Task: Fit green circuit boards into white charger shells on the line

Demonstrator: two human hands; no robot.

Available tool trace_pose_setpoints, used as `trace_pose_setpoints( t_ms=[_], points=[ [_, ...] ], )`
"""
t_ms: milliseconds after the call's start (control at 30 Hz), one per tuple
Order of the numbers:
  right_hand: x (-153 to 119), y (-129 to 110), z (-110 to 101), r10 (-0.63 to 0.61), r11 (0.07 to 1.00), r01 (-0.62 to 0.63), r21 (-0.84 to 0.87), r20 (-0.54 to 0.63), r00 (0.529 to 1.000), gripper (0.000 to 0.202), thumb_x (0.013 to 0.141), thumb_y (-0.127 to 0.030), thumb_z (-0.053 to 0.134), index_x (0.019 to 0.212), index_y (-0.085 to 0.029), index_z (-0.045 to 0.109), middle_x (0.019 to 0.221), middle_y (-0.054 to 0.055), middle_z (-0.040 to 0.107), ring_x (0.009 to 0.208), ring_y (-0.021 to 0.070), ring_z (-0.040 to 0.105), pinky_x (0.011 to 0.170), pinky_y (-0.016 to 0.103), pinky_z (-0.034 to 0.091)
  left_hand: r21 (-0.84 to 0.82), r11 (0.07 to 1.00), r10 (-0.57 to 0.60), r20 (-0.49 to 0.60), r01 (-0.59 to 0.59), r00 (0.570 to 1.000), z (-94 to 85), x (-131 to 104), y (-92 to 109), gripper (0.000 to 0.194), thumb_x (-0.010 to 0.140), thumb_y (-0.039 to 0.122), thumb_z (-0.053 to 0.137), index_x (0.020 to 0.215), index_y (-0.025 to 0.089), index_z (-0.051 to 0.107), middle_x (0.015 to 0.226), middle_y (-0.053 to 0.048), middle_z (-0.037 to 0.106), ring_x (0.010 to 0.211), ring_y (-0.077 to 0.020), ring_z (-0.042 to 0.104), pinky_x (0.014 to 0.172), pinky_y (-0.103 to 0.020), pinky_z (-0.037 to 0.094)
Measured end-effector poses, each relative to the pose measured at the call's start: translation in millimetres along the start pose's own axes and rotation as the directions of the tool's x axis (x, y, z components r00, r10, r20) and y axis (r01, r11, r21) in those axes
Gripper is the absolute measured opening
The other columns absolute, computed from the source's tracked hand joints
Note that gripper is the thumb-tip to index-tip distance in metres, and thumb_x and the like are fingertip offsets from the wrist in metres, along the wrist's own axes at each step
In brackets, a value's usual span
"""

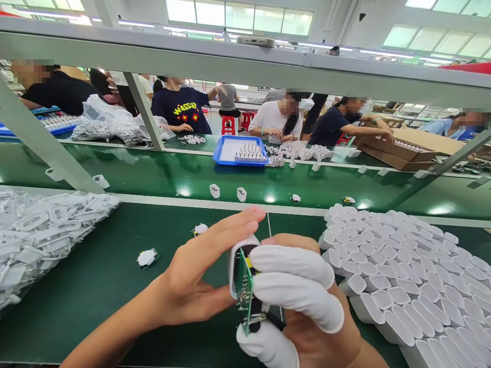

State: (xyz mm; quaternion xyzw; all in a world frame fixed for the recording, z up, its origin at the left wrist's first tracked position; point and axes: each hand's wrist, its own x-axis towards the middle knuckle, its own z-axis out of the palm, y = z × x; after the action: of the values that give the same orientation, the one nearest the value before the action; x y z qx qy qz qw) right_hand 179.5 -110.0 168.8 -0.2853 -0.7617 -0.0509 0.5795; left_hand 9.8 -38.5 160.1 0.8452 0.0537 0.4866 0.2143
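My left hand [199, 276] is bare and wraps round a white oval housing [232, 266], its open end facing right. White finger covers sit on several fingers of my right hand [295, 291], which grips a green circuit board [244, 286] by its edges. The board stands upright at the housing's mouth, partly overlapping the opening; how far inside it sits cannot be made out. Left of my hands lies a board with a white top [147, 258] on the green table [115, 296]. Another such board [200, 229] is partly hidden behind my left fingers.
Many white housings [406, 276] cover the right side. Bagged white parts [46, 235] lie at left. A green belt [172, 179] carries scattered pieces. Beyond it are a blue tray [219, 151], a cardboard box [399, 153] and several people. A metal rail [238, 61] crosses above.
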Motion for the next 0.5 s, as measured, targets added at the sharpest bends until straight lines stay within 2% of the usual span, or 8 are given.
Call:
trace_pose_setpoints(
  t_ms=[133, 300, 400, 500],
  points=[
    [1.7, -2.2, 7.2, -0.015, 0.999, 0.019, 0.031, -0.115, 0.993, 0.015, 0.096, -0.024, 0.056, 0.108, -0.015, 0.061, 0.107, 0.008, 0.065, 0.104, 0.0180, 0.065, 0.093, 0.029, 0.058, 0.004, 1.000, 0.015, 0.008, -0.015, 1.000, -1.0, -0.3, -0.2, 0.061, 0.092, 0.020, 0.061, 0.150, 0.018, 0.040, 0.152, -0.005, 0.046, 0.137, -0.0270, 0.052, 0.114, -0.041, 0.051],
    [2.8, -3.7, 3.0, 0.020, 1.000, -0.020, 0.011, -0.002, 1.000, 0.018, 0.092, -0.023, 0.064, 0.108, -0.017, 0.058, 0.107, 0.006, 0.065, 0.104, 0.0170, 0.065, 0.096, 0.030, 0.058, -0.009, 1.000, 0.010, 0.018, -0.010, 1.000, -1.3, -1.2, -1.1, 0.062, 0.092, 0.018, 0.061, 0.150, 0.018, 0.040, 0.150, -0.008, 0.049, 0.137, -0.0286, 0.051, 0.113, -0.043, 0.051],
    [2.0, -0.9, 3.0, 0.015, 0.999, -0.016, 0.048, 0.007, 1.000, 0.028, 0.087, -0.020, 0.068, 0.112, -0.018, 0.056, 0.109, 0.006, 0.065, 0.105, 0.0181, 0.064, 0.095, 0.033, 0.058, -0.009, 1.000, 0.001, 0.022, -0.001, 1.000, -0.7, -1.8, -3.4, 0.064, 0.091, 0.018, 0.062, 0.151, 0.019, 0.038, 0.148, -0.011, 0.053, 0.136, -0.0291, 0.052, 0.113, -0.043, 0.051],
    [-1.0, 3.3, 7.5, 0.048, 0.993, -0.045, 0.113, -0.023, 0.999, 0.033, 0.086, -0.015, 0.065, 0.117, -0.017, 0.057, 0.109, 0.007, 0.065, 0.109, 0.0210, 0.062, 0.097, 0.036, 0.056, 0.025, 1.000, 0.008, 0.031, -0.009, 0.999, 0.3, -2.2, -6.8, 0.072, 0.085, 0.011, 0.068, 0.150, 0.018, 0.038, 0.147, -0.014, 0.053, 0.137, -0.0289, 0.051, 0.115, -0.041, 0.048]
  ],
)
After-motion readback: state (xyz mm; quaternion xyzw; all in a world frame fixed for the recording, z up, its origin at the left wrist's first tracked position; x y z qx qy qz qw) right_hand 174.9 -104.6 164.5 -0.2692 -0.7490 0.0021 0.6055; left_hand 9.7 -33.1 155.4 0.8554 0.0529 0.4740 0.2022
